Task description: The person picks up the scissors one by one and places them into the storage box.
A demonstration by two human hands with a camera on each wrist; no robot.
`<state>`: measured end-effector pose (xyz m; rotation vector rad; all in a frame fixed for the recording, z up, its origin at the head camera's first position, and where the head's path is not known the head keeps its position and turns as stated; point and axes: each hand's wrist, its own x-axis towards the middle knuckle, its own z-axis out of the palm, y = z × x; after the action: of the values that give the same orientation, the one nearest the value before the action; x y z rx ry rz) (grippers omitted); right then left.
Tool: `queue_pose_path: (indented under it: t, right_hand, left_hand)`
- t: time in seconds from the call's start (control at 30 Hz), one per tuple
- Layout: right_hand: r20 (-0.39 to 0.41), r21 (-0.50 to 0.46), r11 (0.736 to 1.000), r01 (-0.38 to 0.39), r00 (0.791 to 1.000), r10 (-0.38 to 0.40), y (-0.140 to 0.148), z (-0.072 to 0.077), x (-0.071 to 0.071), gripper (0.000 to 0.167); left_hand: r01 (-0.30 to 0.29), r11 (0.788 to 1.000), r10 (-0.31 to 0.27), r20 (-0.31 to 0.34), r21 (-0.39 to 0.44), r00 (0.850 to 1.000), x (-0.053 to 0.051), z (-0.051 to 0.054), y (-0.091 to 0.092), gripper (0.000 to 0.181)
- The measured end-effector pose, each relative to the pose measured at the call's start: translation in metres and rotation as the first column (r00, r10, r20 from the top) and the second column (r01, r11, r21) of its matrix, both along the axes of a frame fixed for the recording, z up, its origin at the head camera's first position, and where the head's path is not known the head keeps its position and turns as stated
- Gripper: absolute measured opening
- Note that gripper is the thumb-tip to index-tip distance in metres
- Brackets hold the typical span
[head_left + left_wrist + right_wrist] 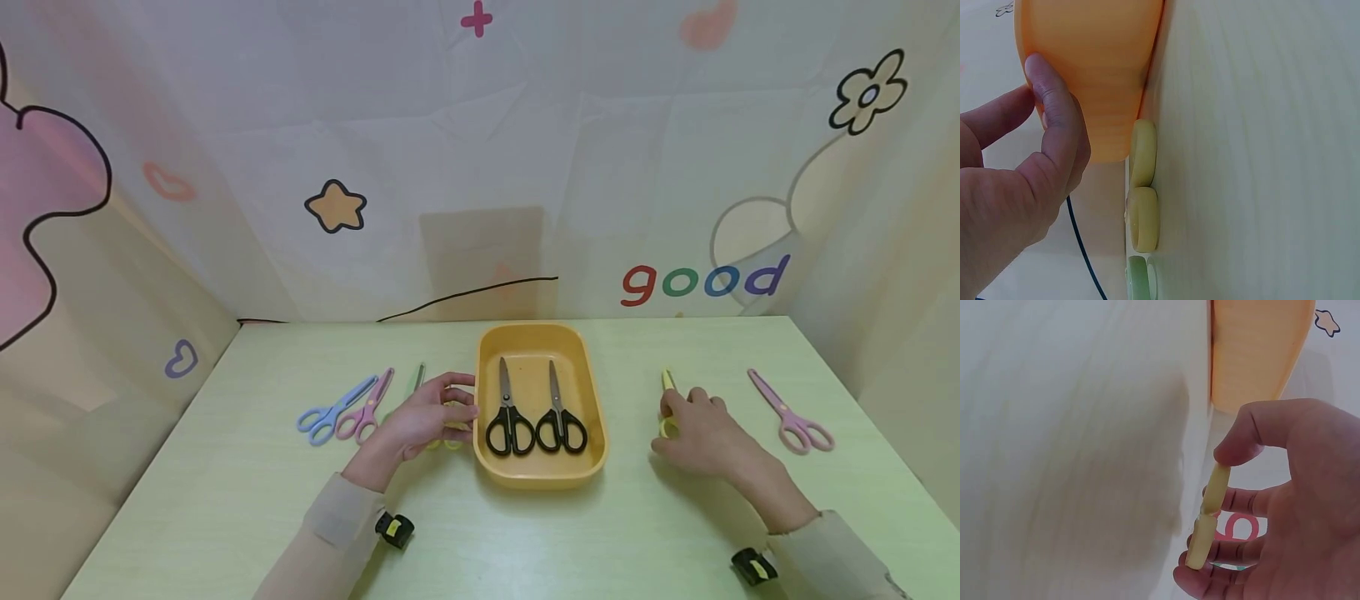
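In the head view, a yellow-orange tray [543, 477] stands on the table with two black-handled scissors [555, 417] inside, blades pointing away. My left hand [423, 421] is at its left side; the left wrist view shows thumb and finger pinching the tray's rim [1094, 81]. To the right, my right hand [705, 437] pinches a pair of yellow scissors [668, 381] by the handles. In the right wrist view the yellow handle [1217, 487] is between thumb and fingertips, seemingly above the table. Pink scissors [795, 425] lie right of that hand.
Left of the tray lie blue scissors [330, 415], pink scissors [367, 411] and green scissors [418, 377]. Yellow scissor handles [1144, 219] lie beside the tray, partly hidden by the left hand in the head view. A printed cloth [480, 150] hangs behind the table.
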<state>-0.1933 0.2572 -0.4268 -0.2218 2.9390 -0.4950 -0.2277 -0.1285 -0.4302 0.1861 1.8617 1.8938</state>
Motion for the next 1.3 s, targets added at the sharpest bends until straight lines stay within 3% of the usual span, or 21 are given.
queue_pose_path:
  t: [0.27,0.57,1.3]
  right_hand:
    - [-0.010,-0.007,1.000,-0.004,1.000,0.004,-0.009,0.011,0.002,0.041]
    - [-0.118,-0.026,0.998,-0.057,0.992,0.053,-0.021,0.024,0.008,0.035]
    - [-0.212,-0.056,0.990,-0.130,0.971,0.116,-0.066,0.053,0.008,0.032]
  left_hand:
    - [0.001,1.000,-0.001,-0.001,-0.006,1.000,0.000,0.000,0.000,0.054]
    - [-0.005,1.000,0.005,0.001,-0.007,1.000,0.000,-0.001,0.000,0.053]
    - [-0.002,1.000,0.002,0.010,-0.007,1.000,-0.002,-0.002,-0.001,0.055]
